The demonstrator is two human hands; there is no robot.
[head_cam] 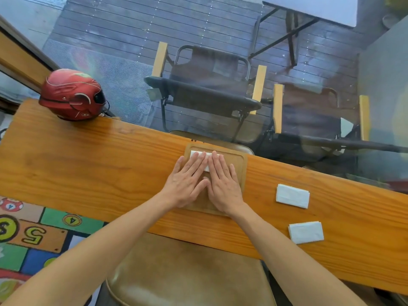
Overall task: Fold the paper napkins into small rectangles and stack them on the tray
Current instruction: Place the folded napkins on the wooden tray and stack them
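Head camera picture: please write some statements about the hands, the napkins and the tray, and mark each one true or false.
1. Both hands press flat on a napkin on the tray. True: the left hand and the right hand lie with straight fingers on the white napkin on the wooden tray.
2. The tray stands on the floor. False: it is on the wooden table.
3. Two more napkins lie on the table to the right of the tray. True: one and another.
4. A red helmet sits on the tray. False: the helmet is at the table's far left end.
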